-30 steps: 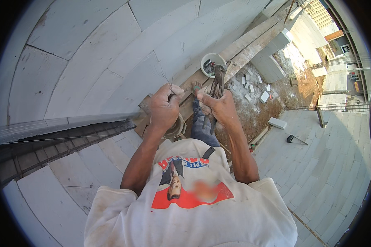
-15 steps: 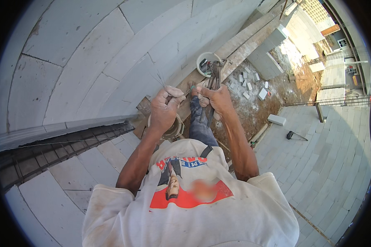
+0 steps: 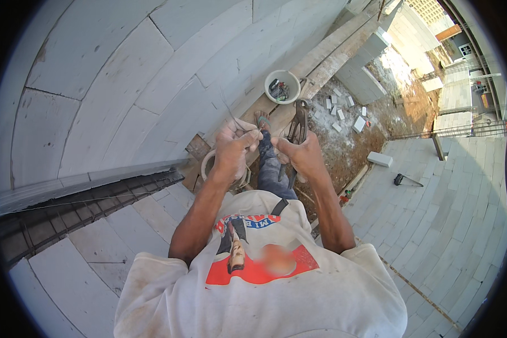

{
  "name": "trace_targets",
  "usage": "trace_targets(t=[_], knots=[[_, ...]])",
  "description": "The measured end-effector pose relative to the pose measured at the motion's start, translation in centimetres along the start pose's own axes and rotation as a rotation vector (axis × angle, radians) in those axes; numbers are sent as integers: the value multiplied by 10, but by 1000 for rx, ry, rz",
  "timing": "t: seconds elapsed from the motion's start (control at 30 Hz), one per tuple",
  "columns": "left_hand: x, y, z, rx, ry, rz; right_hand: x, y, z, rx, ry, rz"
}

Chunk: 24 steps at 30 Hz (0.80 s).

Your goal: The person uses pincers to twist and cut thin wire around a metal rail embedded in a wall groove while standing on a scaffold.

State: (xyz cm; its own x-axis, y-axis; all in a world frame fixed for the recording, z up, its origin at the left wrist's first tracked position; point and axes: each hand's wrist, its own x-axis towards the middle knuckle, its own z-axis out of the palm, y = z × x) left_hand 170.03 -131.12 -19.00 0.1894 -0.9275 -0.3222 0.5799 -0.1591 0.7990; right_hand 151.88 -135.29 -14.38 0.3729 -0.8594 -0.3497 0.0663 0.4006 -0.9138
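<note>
I see the person's left hand [image 3: 232, 147] in front of the chest, fingertips pinched together on thin wires [image 3: 226, 104] that show against a pale block wall [image 3: 124, 73]. Just beside it, I see the right hand [image 3: 303, 153], its fingers wrapped around dark pliers [image 3: 302, 115], their head pointing away from the body. Beyond both hands, a white bucket [image 3: 267, 91] holds tools [image 3: 276, 88].
</note>
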Motion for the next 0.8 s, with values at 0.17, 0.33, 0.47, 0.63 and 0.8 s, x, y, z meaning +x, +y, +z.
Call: trace_targets(t=[0.17, 0.33, 0.47, 0.63, 0.8], knots=[[-13, -6, 11, 535, -39, 109, -9, -1, -14, 186, 76, -2], [-18, -5, 14, 280, -200, -12, 2, -1, -38, 474, 122, 1], [-13, -4, 22, 156, -133, -105, -4, 2, -35, 433, 63, -19], [-6, 3, 21, 216, -171, -24, -10, 7, -31, 415, 33, 81], [-8, 3, 6, 503, -399, 34, -9, 3, -52, 552, 3, 207]])
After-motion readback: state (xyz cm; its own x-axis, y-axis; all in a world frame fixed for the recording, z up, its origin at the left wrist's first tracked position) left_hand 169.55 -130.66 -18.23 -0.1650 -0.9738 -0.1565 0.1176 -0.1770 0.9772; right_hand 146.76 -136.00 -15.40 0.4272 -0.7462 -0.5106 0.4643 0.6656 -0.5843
